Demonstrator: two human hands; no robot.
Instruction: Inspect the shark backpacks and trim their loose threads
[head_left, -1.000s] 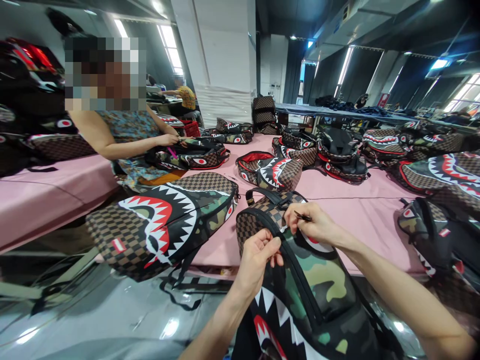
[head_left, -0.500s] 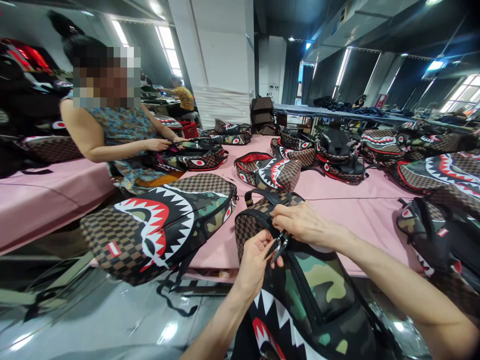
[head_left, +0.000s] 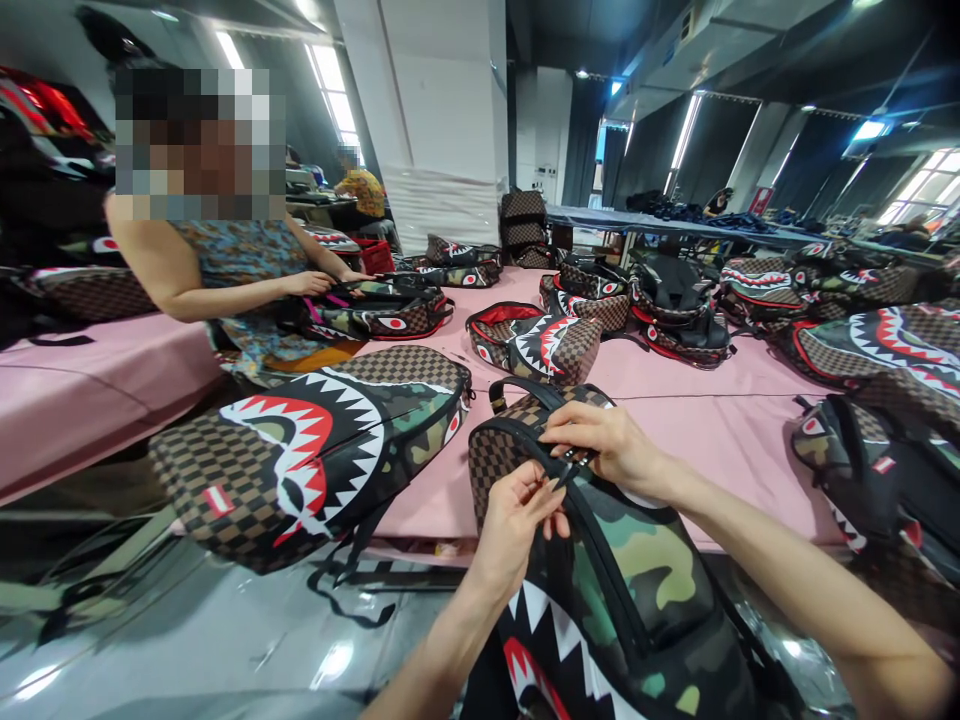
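A checkered and camouflage backpack [head_left: 652, 560] with a shark-mouth print lies in front of me, its top on the pink table edge. My left hand [head_left: 517, 515] is closed, fingertips pinching a black strap end at the backpack's zipper. Just to the right and above, my right hand [head_left: 604, 440] is closed around a small black tool, perhaps snips, mostly hidden by the fingers. The two hands almost touch over the zipper. Behind them a black carry handle [head_left: 514, 385] stands up from the backpack.
Another shark-print backpack [head_left: 315, 450] lies on the left of the pink table [head_left: 712, 420]. More backpacks [head_left: 536, 342] are spread behind and at the right. At the left, a person [head_left: 232, 270] handles a backpack [head_left: 375, 315]. A white pillar [head_left: 442, 110] rises behind.
My right hand has closed in over the black tool, which now lies flatter and shows less. My left hand has barely moved. The person's hands at the left have shifted slightly.
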